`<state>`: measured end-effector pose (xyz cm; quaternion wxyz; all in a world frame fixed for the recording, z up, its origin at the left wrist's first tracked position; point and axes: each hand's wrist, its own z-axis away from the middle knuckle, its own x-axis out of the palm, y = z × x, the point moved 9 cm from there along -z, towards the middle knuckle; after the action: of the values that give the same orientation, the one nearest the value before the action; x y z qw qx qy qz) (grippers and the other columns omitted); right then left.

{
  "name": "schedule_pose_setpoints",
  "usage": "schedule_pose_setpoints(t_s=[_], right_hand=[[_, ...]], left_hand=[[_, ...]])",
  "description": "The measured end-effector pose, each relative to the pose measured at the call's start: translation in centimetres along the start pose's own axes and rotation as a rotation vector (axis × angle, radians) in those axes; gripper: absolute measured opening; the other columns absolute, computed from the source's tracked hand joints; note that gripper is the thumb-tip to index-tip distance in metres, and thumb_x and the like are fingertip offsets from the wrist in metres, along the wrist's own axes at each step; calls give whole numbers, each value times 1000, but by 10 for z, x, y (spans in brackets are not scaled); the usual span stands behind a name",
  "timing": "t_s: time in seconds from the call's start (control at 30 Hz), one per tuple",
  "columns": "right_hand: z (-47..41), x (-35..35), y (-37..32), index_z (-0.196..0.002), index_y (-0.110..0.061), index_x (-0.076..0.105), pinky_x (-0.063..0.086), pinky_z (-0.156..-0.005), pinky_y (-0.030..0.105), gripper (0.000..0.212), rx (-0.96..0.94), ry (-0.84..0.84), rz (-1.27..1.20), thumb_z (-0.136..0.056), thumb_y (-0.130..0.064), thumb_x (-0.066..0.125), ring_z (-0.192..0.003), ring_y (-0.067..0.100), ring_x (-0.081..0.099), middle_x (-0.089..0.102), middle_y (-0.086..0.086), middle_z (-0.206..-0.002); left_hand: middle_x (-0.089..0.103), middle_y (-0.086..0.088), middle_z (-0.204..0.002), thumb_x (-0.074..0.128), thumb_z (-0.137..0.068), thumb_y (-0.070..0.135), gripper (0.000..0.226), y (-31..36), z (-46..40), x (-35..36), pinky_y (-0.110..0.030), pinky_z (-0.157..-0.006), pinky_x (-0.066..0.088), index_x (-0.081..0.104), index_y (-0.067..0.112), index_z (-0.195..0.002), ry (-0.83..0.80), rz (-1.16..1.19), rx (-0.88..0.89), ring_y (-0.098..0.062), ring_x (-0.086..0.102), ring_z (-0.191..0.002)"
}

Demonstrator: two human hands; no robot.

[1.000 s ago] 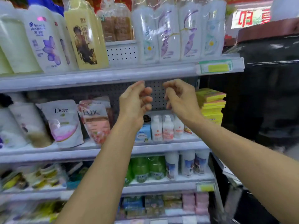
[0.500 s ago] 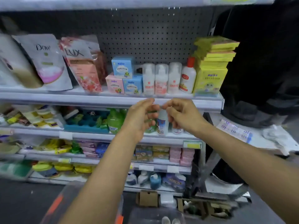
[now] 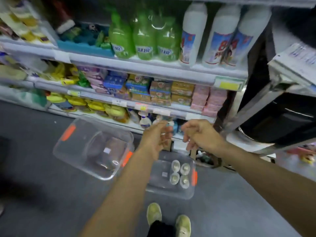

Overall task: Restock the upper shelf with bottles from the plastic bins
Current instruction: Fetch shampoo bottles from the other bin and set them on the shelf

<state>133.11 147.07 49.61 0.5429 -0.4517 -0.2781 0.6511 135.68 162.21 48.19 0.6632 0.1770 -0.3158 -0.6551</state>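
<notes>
Two clear plastic bins with orange handles stand on the floor. The left bin [image 3: 71,151] holds no bottles. The right bin [image 3: 153,187] holds several bottles [image 3: 179,173] seen from above by their pale caps. My left hand [image 3: 157,139] and my right hand [image 3: 198,134] hang above the right bin, side by side, fingers loosely curled, holding nothing. The upper shelf is out of view.
Shelves [image 3: 153,69] run across the top: green bottles [image 3: 143,36], white bottles [image 3: 220,35], boxed soaps [image 3: 153,93] and yellow packs [image 3: 95,105] below. A dark counter [image 3: 280,120] stands at the right. My shoes [image 3: 169,219] are on grey floor near the bins.
The view has swung down from the upper shelves to the floor and bins. Both hands have dropped with it and stay empty, close together.
</notes>
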Motion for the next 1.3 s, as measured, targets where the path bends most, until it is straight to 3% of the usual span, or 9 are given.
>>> schedule_pose_setpoints(t_s=[0.17, 0.33, 0.5, 0.57, 0.7, 0.8, 0.9, 1.13, 1.3], right_hand=[[-27, 41, 109, -95, -4, 60, 41, -42, 23, 12, 157, -34, -59, -100, -4, 50, -38, 17, 55, 59, 13, -61], [-58, 74, 224, -76, -7, 53, 28, -41, 17, 27, 436, -52, -243, -100, -1, 41, -41, 22, 46, 47, 15, -64], [-80, 91, 317, -66, -4, 51, 31, -38, 14, 28, 552, -11, -230, -93, 3, 46, -34, 19, 43, 44, 12, -53], [-95, 93, 350, -67, -7, 58, 43, -44, 22, 30, 499, 7, -89, -93, 7, 49, -44, 22, 49, 51, 13, -60], [-128, 106, 385, -81, -10, 70, 56, -81, 45, 19, 290, -62, 339, -92, -2, 56, -79, 31, 67, 68, 12, -83], [-155, 124, 421, -102, -15, 72, 49, -94, 34, 21, 243, -124, 526, -92, -9, 54, -101, 26, 63, 69, 9, -109], [-177, 143, 450, -133, -22, 56, 44, -92, 28, 39, 148, -174, 718, -94, -17, 54, -114, 23, 57, 59, 5, -128], [-214, 164, 470, -128, -14, 57, 49, -75, 40, 55, -144, -130, 1153, -77, -6, 73, -105, 37, 58, 57, 16, -116], [-227, 179, 469, -132, -22, 54, 46, -79, 35, 51, -317, -263, 1297, -84, -18, 72, -108, 29, 57, 55, 7, -119]], left_hand=[[69, 2, -67, 57, -97, 20, 20, -95, -57, -36, -20, -50, 46, 67, 16, -81, 94, -80, -138, -10, 59, -52], [66, -2, -72, 55, -100, 20, 22, -176, -120, -61, -22, -50, 46, 64, 13, -81, 154, -154, -232, -15, 57, -59], [64, -4, -75, 52, -100, 15, 21, -246, -180, -72, -23, -53, 47, 60, 15, -81, 143, -241, -271, -16, 58, -58], [61, -5, -75, 52, -100, 13, 19, -273, -202, -74, -20, -47, 43, 59, 16, -83, 131, -250, -251, -15, 54, -54], [64, -8, -82, 52, -97, 6, 24, -321, -248, -83, -19, -49, 48, 62, 24, -86, 170, -326, -192, -21, 57, -62], [69, -19, -113, 53, -94, 5, 23, -359, -287, -87, -39, -91, 53, 69, 14, -109, 179, -496, -142, -37, 65, -104], [66, -19, -121, 57, -91, 14, 32, -394, -317, -85, -37, -100, 47, 65, 0, -118, 111, -677, -58, -34, 60, -117], [62, -10, -121, 83, -75, 34, 58, -434, -354, -78, -42, -94, 50, 57, 11, -122, 32, -920, 28, -26, 60, -114], [60, -5, -116, 75, -76, 46, 56, -425, -361, -77, -33, -81, 48, 56, 13, -116, 104, -1192, 92, -25, 63, -105]])
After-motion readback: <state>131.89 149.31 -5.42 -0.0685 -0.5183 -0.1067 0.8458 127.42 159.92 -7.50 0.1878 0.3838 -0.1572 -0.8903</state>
